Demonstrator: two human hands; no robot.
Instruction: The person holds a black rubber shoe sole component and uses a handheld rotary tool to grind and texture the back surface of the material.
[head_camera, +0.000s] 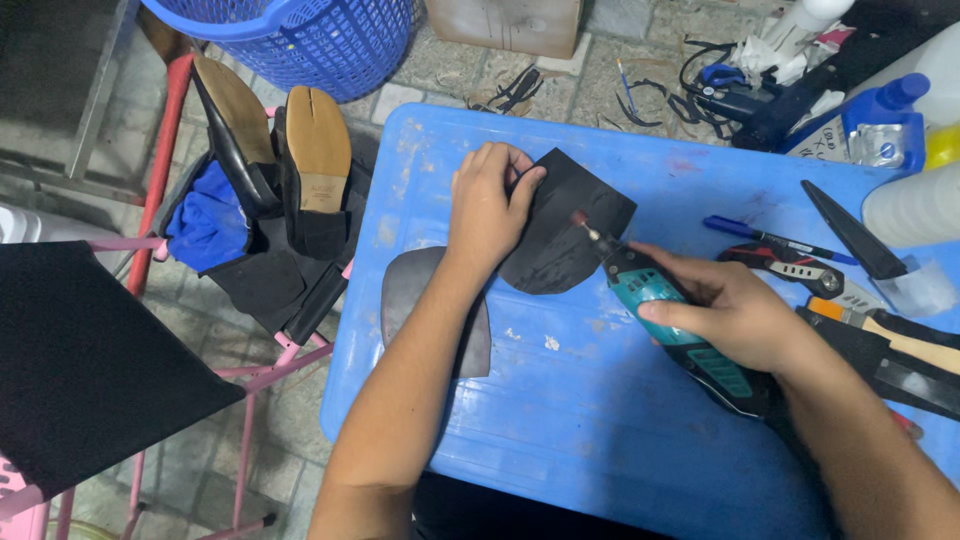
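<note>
A black rubber sole piece lies flat on the blue plastic table. My left hand presses down on its left edge, fingers curled over it. My right hand grips a teal and black rotary tool. The tool's small grinding bit touches the top of the sole piece. A second dark sole piece lies under my left forearm, near the table's left edge.
A blue pen, red-handled cutters, a black blade and a wooden-handled tool lie at the right. Bottles stand at the far right. Two shoes rest on a pink stand left, below a blue basket.
</note>
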